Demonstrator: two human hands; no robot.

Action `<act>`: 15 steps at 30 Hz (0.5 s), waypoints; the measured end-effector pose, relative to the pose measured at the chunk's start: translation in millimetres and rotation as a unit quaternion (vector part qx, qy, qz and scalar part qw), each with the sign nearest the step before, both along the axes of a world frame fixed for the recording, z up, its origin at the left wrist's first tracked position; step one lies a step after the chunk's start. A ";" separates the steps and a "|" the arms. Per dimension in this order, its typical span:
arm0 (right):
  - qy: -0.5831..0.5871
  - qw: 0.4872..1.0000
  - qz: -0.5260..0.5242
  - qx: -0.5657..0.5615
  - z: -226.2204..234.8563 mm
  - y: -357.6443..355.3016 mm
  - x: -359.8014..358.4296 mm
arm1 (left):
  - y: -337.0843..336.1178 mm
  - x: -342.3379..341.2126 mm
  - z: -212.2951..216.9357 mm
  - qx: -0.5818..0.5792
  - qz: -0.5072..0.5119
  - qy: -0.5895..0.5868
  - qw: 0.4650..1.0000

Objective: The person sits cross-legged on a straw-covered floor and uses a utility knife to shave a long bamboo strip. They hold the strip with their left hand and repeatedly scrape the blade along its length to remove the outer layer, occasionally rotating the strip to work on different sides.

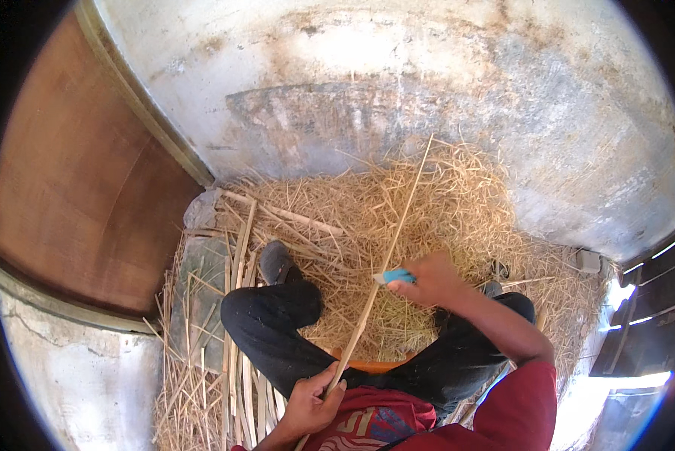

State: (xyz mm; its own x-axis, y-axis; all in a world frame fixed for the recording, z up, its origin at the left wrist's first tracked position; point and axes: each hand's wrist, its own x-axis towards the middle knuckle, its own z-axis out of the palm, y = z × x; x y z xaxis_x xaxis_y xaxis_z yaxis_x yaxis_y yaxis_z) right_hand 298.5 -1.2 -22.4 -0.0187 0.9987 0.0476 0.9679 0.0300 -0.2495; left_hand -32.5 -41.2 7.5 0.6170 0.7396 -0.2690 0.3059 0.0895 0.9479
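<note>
A long, thin pale strip that looks like split bamboo (363, 322) slants from my lap up and away over the shavings. My left hand (313, 402) is closed around its near part, close to my body. In my right hand (432, 279) is a knife with a blue handle (400, 276), gripped in a closed fist. Its short blade lies against the strip about midway along. The strip's far end rises free, and its near end runs down past my left wrist.
Curly shavings (458, 195) cover the floor around my feet. Several more strips (236, 338) lie to my left, by a grey slab (195, 293). A stained wall (428, 75) stands ahead, a brown door panel (89, 173) at the left. Part of an orange seat (371, 365) shows between my legs.
</note>
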 end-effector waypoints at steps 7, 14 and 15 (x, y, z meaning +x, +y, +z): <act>0.024 0.983 -0.144 0.113 -6.3 30.5 53.3 | -6.8 -1.2 14.8 0.050 -0.041 0.039 0.997; 0.006 0.899 -0.423 0.111 -15.0 26.0 203.6 | -25.4 -16.8 14.6 -0.052 -0.096 0.052 0.993; 0.016 0.876 -0.462 0.140 -27.9 18.4 214.5 | -23.1 -13.8 18.0 -0.074 -0.109 0.030 0.991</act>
State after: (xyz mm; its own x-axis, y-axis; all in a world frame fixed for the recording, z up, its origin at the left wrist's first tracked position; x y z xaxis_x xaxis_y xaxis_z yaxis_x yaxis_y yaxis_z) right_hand 513.0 17.2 -50.3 0.7969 0.5358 0.2791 0.6040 -0.6972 -0.3861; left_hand -46.3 -64.2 25.5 0.7382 0.5393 -0.4053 0.3880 0.1522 0.9090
